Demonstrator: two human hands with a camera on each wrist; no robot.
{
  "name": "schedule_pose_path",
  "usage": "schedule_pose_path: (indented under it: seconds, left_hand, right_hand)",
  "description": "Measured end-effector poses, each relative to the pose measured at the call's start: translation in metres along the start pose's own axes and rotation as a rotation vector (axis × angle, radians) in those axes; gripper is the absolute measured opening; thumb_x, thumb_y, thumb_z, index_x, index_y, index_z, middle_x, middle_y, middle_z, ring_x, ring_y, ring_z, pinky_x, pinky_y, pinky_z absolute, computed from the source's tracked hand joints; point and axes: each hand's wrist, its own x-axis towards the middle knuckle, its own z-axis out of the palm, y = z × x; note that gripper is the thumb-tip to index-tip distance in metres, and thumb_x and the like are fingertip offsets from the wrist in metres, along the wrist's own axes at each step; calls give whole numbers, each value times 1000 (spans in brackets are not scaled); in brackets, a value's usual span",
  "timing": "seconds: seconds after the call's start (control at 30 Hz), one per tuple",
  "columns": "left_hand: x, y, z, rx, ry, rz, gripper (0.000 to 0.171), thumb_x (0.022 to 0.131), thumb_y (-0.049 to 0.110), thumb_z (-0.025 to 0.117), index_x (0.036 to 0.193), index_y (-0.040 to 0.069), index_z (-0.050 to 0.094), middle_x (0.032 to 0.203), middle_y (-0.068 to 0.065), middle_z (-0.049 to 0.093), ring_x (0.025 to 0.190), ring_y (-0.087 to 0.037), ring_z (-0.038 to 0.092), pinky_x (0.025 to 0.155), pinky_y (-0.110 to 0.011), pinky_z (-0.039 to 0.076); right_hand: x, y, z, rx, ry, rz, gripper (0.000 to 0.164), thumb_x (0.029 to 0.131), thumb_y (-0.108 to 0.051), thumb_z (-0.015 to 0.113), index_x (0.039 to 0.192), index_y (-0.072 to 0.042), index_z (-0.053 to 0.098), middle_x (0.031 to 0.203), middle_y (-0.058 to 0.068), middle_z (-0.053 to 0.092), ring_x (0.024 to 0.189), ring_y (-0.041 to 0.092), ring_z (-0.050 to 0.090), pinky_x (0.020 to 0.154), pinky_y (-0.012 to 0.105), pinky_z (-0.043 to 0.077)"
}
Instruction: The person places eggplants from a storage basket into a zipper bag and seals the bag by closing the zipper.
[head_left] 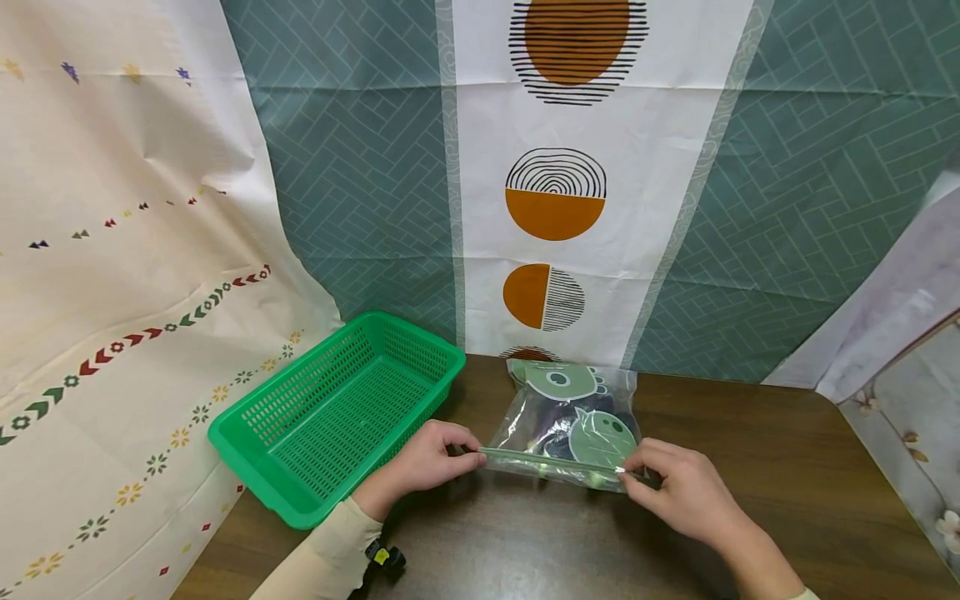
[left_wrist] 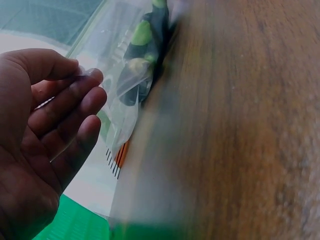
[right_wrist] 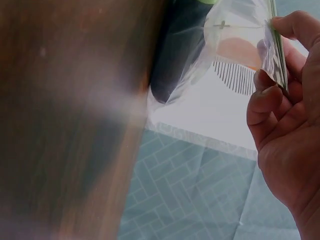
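Observation:
A clear plastic zip bag [head_left: 577, 421] with green cartoon prints lies on the table, its green-edged opening facing me. Dark items with bright green patches [left_wrist: 141, 42] show through the plastic in the left wrist view; their kind is unclear. My left hand [head_left: 431, 456] pinches the left end of the bag's zip edge between thumb and fingertips. At the opposite end, my right hand [head_left: 681, 490] pinches the same edge, a small white piece [head_left: 619, 470] right at its fingertips. Between the two hands the edge is stretched nearly straight, raised above the tabletop in both wrist views.
A green plastic basket [head_left: 225, 429] with a lattice floor stands to the left, close to my left forearm. The brown wooden table [head_left: 780, 467] meets a patterned curtain [head_left: 360, 167] at the back, with a flowered cream cloth [head_left: 135, 333] along the left side.

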Motion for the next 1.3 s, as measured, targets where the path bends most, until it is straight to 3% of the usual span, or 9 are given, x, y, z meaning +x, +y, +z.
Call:
schedule_pose_path:
  seconds: [0.8,1.3]
  left_hand:
    - [0,-2,1,26,14,12,5,100,17,83,96,18,86,89,15,76,77,-2,62,69,-26,59]
    - [0,-1,1,11,50,31,6,98,13,83,95,19,85,88,12,75,76,-2,62,67,-29,61]
  right_hand:
    - [-7,12,-14,42,-26,123,45,78,1,94,90,-38,74,83,-27,55,68,-2,51,61,12,39]
    - [-9,20,-18,28,4,142,45,76,2,93,87,-37,73,80,-26,53,68,-3,50,60,12,38]
